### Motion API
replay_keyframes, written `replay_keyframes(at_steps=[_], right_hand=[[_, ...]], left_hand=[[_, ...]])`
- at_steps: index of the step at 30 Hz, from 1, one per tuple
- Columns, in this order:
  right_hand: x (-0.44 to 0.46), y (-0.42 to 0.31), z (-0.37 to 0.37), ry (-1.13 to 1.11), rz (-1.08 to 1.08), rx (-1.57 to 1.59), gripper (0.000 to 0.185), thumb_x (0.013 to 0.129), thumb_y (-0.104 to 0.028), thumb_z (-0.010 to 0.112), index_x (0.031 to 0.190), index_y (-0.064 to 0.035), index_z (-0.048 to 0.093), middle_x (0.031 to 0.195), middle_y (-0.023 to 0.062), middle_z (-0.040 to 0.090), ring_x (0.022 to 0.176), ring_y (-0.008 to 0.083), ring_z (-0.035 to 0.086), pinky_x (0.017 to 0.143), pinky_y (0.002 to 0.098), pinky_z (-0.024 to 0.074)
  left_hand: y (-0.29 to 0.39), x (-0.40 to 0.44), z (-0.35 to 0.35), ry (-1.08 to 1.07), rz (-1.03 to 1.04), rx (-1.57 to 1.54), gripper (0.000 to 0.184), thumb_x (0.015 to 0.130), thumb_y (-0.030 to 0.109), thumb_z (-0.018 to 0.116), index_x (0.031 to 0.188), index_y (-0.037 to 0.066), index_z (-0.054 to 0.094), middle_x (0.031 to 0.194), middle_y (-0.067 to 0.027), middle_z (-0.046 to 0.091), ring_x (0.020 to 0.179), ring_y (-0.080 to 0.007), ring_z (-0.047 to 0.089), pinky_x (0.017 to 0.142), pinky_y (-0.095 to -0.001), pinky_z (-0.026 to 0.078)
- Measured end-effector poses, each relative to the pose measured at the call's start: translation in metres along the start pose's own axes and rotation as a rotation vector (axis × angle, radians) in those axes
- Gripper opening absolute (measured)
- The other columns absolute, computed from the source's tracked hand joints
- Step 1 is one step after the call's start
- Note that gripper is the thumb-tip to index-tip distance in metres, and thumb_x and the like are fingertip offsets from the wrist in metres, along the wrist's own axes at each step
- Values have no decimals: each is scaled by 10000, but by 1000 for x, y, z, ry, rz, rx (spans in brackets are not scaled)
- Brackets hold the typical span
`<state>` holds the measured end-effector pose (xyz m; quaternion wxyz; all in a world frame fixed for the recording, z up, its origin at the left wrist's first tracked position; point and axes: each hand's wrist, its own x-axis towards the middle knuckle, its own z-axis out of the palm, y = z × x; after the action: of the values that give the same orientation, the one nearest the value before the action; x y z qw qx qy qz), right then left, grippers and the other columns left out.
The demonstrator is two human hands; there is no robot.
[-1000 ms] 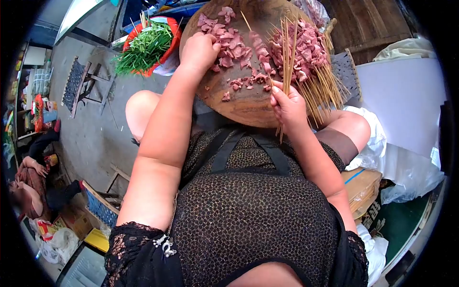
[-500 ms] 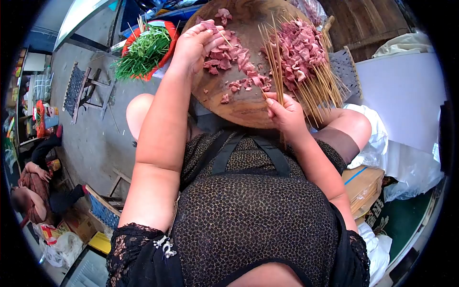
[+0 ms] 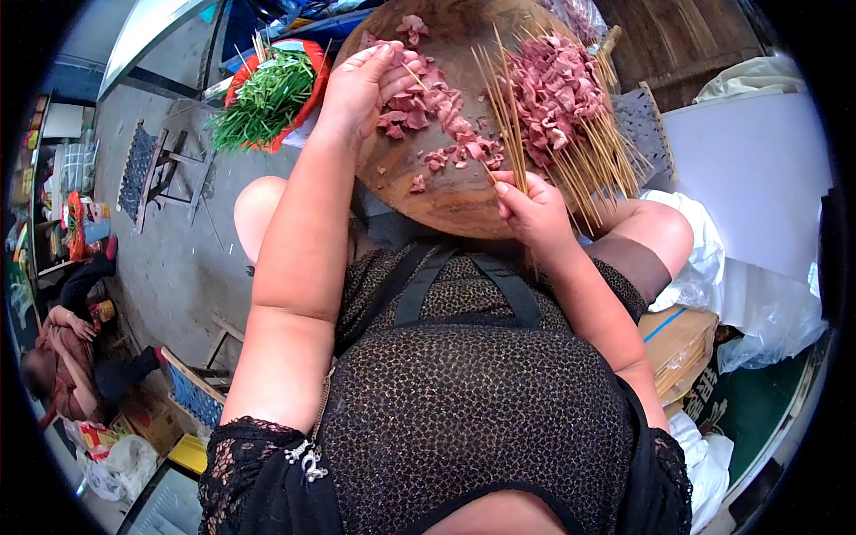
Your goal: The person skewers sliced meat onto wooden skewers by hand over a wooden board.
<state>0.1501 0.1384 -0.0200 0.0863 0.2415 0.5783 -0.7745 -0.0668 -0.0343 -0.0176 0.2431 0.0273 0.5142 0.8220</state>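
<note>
A round wooden board point(image 3: 464, 207) lies in front of me with raw meat pieces point(image 3: 410, 116) scattered over its left side. My left hand point(image 3: 361, 87) is closed at the board's upper left, its fingertips pinched on a small piece of meat. Just beside those fingers is the pointed end of a thin bamboo skewer, with meat threaded along its length. My right hand point(image 3: 535, 212) grips that skewer's lower end between thumb and finger. It also holds a bundle of bare bamboo skewers point(image 3: 510, 120) upright in the palm.
Many loaded meat skewers point(image 3: 562, 98) are piled on the board's right side. Cut green vegetables point(image 3: 272, 94) fill a red bag at the upper left. A low woven stool point(image 3: 143, 174) stands on the floor. Another person point(image 3: 71, 357) sits at far left. Cardboard point(image 3: 682, 352) lies at right.
Both hands keep nearly the same place. My left fingertips have shifted slightly at the skewer's tip, and the upright bare skewers lean a little farther left.
</note>
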Motion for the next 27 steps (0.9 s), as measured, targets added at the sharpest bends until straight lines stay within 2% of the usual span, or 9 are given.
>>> replay_keyframes(at_steps=[4, 9, 11, 12, 18, 20, 23, 27], right_hand=[[2, 3, 1, 13, -94, -24, 201, 866, -133, 553, 1034, -22, 571, 647, -35, 508, 556, 39, 446, 515, 178, 357], [-2, -6, 1, 51, -111, -128, 195, 870, -117, 545, 1033, -15, 579, 651, -39, 507, 571, 35, 450, 536, 174, 371], [-2, -8, 1, 66, -128, -180, 193, 872, -112, 541, 1032, -13, 583, 653, -40, 506, 573, 33, 448, 539, 172, 370], [-1, -8, 0, 65, -137, -179, 193, 872, -110, 541, 1033, -13, 586, 653, -42, 505, 573, 32, 445, 537, 172, 367], [2, -6, -2, 49, -146, -130, 202, 871, -105, 541, 1046, -14, 585, 657, -44, 504, 569, 31, 437, 527, 171, 352], [2, -7, -1, 48, -146, -115, 203, 871, -105, 542, 1048, -14, 585, 657, -44, 503, 567, 31, 435, 524, 171, 347], [2, -10, 0, 45, -95, -66, 203, 868, -112, 547, 1042, -15, 585, 653, -39, 503, 555, 34, 429, 513, 170, 337], [4, -15, 2, 33, -51, -29, 207, 864, -131, 556, 1034, -16, 581, 647, -31, 510, 534, 35, 421, 486, 169, 320]], left_hand=[[2, -1, 0, 2, -18, -5, 276, 921, 145, 438, 1101, -56, 494, 1071, -185, 583, 940, -254, 611, 757, -297, 539], [3, -2, 1, -18, -52, -5, 269, 922, 147, 429, 1098, -47, 493, 1069, -190, 583, 922, -252, 616, 755, -305, 540], [2, -3, 3, -60, -86, -61, 186, 902, 117, 473, 1005, -30, 522, 968, -184, 612, 846, -278, 637, 715, -338, 554], [2, -4, 3, -60, -86, -61, 186, 902, 117, 473, 1005, -30, 522, 968, -184, 612, 846, -278, 637, 715, -338, 554], [4, -10, 10, -83, -131, -21, 194, 901, 139, 482, 1022, -5, 528, 993, -166, 616, 864, -253, 630, 753, -349, 538], [-2, -8, 7, -148, -155, 15, 265, 906, 185, 484, 1094, 1, 511, 1055, -159, 601, 896, -218, 618, 807, -349, 517], [-7, -9, 8, -214, -171, 12, 255, 904, 178, 489, 1096, 12, 515, 1055, -148, 603, 910, -217, 614, 794, -342, 517], [-10, -15, 20, -143, -224, 29, 286, 916, 210, 470, 1122, 14, 498, 1072, -148, 592, 930, -224, 603, 808, -343, 507]])
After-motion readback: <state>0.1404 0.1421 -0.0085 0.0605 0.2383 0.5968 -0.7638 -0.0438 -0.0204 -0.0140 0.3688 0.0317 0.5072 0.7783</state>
